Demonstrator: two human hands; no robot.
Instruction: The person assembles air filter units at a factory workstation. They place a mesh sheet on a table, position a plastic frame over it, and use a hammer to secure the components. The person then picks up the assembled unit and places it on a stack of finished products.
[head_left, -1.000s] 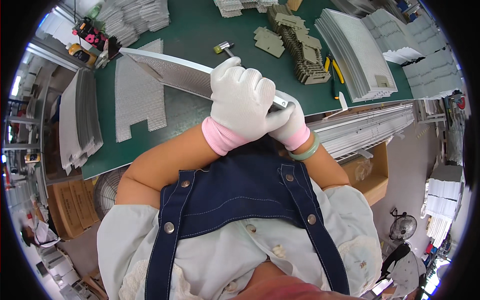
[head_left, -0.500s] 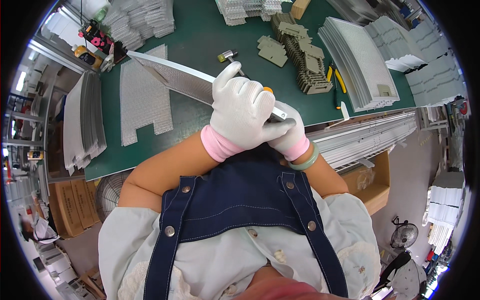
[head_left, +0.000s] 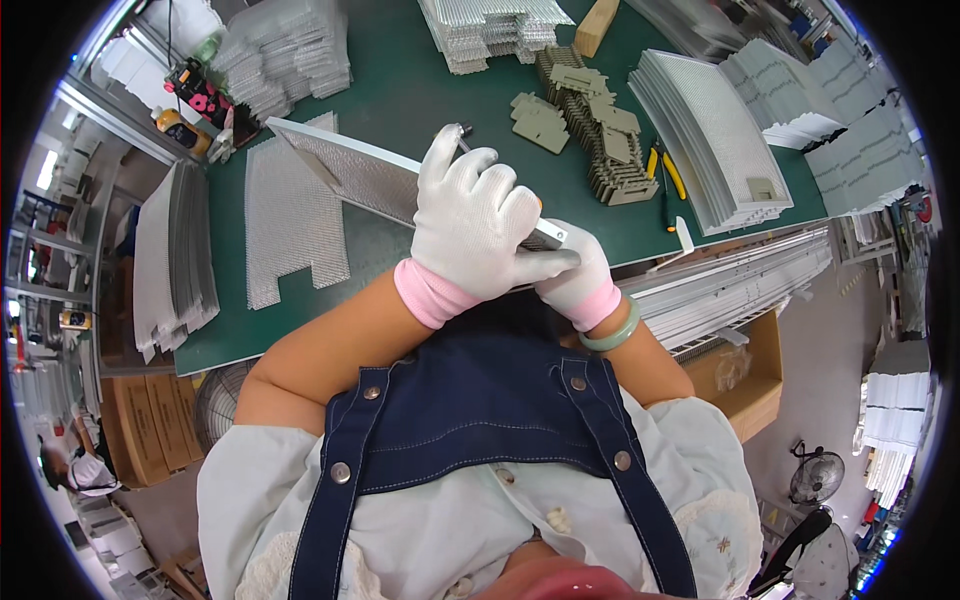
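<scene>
A mesh panel with a silver metal frame (head_left: 365,155) is held up at a slant over the green table. My left hand (head_left: 472,228), in a white glove with a pink cuff, is closed around the frame near its near-right end. Close beside it, my right hand (head_left: 582,272), gloved alike, is at that same end, its fingers mostly hidden behind the panel and the left hand. A small bit of orange shows by the left knuckles, too little to name. Beyond my left fingers, a small hammer (head_left: 462,130) shows only its head and some handle.
A notched mesh sheet (head_left: 280,230) lies on the green table (head_left: 400,100). Stacked panels (head_left: 178,260) stand at the left edge, others (head_left: 705,140) at the right. Khaki plates (head_left: 605,140), yellow-handled pliers (head_left: 668,175) and a wooden block (head_left: 597,27) are on the table.
My left hand has shifted slightly left and now covers more of the hammer. The panel's far end is a little lower in view. The whole view has shifted slightly.
</scene>
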